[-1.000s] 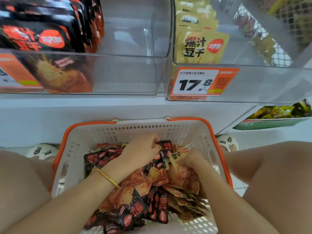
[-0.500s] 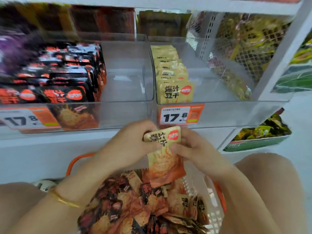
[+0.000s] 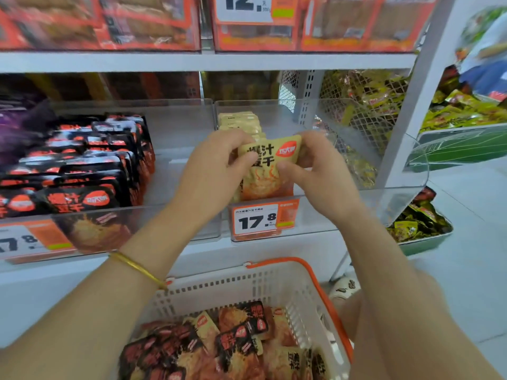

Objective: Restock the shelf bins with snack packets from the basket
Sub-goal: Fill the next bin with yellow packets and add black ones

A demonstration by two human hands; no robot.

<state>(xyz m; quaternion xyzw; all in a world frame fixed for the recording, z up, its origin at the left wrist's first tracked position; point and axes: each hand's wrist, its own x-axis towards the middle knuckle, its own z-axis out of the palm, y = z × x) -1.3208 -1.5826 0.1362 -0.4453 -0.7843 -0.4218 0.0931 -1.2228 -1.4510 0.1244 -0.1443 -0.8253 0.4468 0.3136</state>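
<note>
Pinching a packet's (image 3: 267,171) top corners in left hand (image 3: 216,165) and right hand (image 3: 321,168), you're placing it; next seat it upright in the bin (image 3: 356,196) below your fingers (image 3: 245,157).

Left hand (image 3: 216,167), right hand (image 3: 318,168), both reached forward, close together, curled in a pinch

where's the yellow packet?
Head view centre: left hand and right hand hold the yellow packet at the front of the right bin, above the 17.8 tag.
</note>
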